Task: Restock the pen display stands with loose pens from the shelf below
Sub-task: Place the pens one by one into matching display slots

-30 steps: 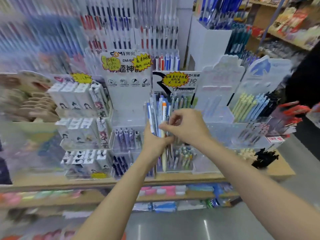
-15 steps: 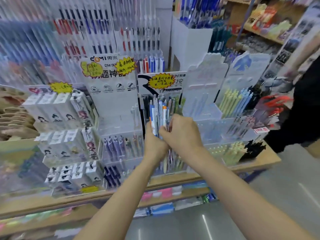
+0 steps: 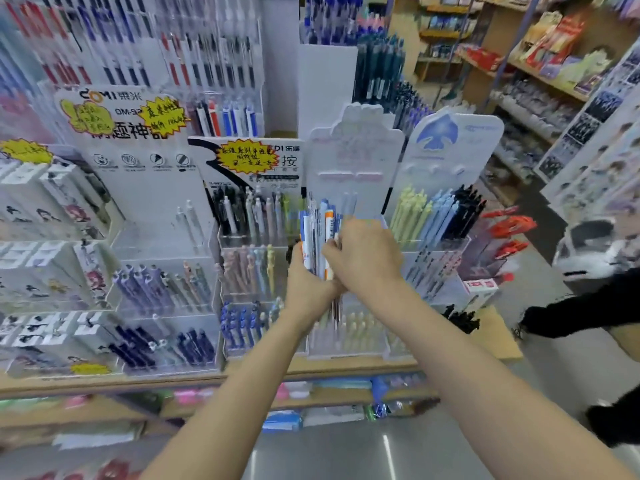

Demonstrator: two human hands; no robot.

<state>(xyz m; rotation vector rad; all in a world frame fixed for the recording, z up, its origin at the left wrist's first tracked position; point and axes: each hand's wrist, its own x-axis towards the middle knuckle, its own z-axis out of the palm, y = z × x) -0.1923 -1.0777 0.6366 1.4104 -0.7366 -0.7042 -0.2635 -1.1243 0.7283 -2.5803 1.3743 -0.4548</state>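
A bundle of loose pens (image 3: 320,233), blue, white and orange, stands upright in my left hand (image 3: 310,289), which is closed around its lower half. My right hand (image 3: 365,256) pinches pens at the right side of the bundle. Both hands hover in front of a tiered clear pen display stand (image 3: 349,161) with a pale scalloped back card. To its left a stand (image 3: 252,237) holds black and pastel pens. On the right another stand (image 3: 446,216) carries yellow, blue and black pens.
The stands sit on a wooden shelf (image 3: 498,337); a lower shelf (image 3: 325,393) holds packets. White boxes (image 3: 45,209) fill racks at left. A person in black sleeves (image 3: 581,310) reaches in from the right. Grey floor lies below.
The view has shifted so the stands sit further left. Both hands with the pen bundle now hover in front of the pale scalloped stand. A person's black sleeve has come in at right.
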